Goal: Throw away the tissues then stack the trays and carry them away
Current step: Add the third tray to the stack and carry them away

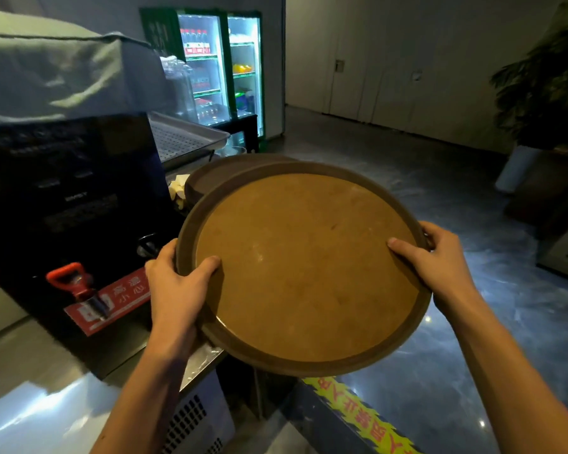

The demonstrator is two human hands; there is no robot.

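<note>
two round brown trays: a top tray (304, 267) at centre frame and a lower tray (210, 176) peeking out behind it. two hands: left hand (177, 290), right hand (440, 257). one red tap (76, 280) at lower left, one perforated metal tray (184, 136) at upper left, one potted plant (545, 86) at the right edge.

**Trays held out beside the counter**

The top tray (304, 270) is lying on a second tray (210, 173), whose rim is peeking out behind it to the left. The left hand (177, 290) is gripping the left rim, the right hand (440, 260) the right. A water boiler (69, 204) is standing on the counter (30, 381) to the left, a drinks fridge (220, 67) far behind, a potted plant (545, 80) at far right.
</note>
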